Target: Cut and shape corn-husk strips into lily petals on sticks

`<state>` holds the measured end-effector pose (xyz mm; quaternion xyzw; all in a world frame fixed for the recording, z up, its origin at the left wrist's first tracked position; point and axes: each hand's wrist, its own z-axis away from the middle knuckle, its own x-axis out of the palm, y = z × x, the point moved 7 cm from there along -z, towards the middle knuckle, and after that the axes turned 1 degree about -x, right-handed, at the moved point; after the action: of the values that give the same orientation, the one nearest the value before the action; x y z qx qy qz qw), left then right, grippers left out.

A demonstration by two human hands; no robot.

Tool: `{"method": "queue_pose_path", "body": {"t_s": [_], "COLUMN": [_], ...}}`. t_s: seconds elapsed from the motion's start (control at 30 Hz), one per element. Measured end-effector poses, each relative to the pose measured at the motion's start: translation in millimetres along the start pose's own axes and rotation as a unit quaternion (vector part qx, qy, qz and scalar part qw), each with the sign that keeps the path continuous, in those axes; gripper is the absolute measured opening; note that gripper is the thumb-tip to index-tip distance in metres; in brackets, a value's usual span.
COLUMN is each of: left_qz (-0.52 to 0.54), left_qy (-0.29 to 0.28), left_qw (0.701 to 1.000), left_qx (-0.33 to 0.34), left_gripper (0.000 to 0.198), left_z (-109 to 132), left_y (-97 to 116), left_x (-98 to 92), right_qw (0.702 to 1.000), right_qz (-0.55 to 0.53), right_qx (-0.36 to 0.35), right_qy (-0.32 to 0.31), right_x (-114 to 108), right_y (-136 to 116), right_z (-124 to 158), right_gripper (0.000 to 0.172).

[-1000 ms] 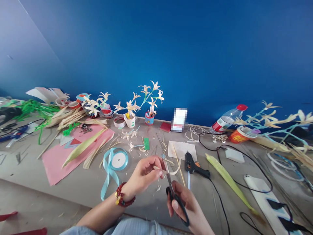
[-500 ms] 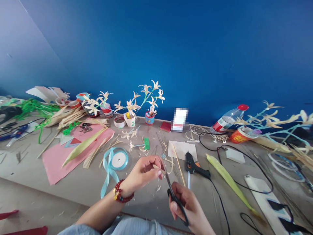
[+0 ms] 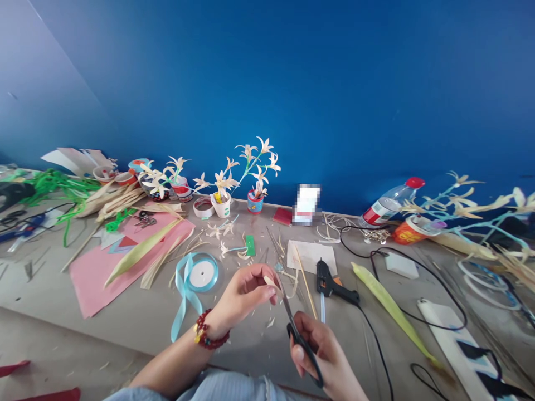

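Between the thumb and fingers of my left hand [image 3: 251, 292] is a small pale strip of corn husk [image 3: 271, 282]. My right hand [image 3: 315, 345] grips black-handled scissors [image 3: 301, 346], their blades pointing up and away from me. The blades reach the fingertips of my left hand, right beside the husk strip. Whether the blades are parted cannot be made out. A spool of light blue ribbon [image 3: 214, 273] lies to the left of my left hand. Just beyond my right hand rests a black glue gun [image 3: 334, 284] with a clear glue stick in it.
Husk flowers [image 3: 225, 181] stand in small cups along the blue wall. Pink paper [image 3: 90, 284] with a husk lies left. At right are a green husk [image 3: 393, 312], a power strip [image 3: 451, 340], black cables, a bottle [image 3: 387, 209] and an orange cup [image 3: 412, 229]. Scraps litter the table [image 3: 251, 345].
The husk strip has tilted slightly upward in my left fingers, and more of its pale face shows. Both hands stay almost in place, with the scissors still held at the left fingertips.
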<state>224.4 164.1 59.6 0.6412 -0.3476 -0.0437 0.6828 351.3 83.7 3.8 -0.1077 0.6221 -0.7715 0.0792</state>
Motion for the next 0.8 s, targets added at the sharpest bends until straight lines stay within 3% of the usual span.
{"method": "queue_pose_path", "body": {"t_s": [0.8], "left_qz": [-0.010], "left_qy": [0.026], "left_qw": [1.000], "left_qx": [-0.014], "left_gripper": [0.027], "left_z": [1.9], "left_y": [-3.1], "left_x": [-1.7], "right_qw": [1.000], "right_qz": [-0.009], "right_qx": [0.019], "right_qy": [0.002], "right_x": [1.7], "right_y": [3.7], "right_z": [3.4], "right_gripper": [0.065]}}
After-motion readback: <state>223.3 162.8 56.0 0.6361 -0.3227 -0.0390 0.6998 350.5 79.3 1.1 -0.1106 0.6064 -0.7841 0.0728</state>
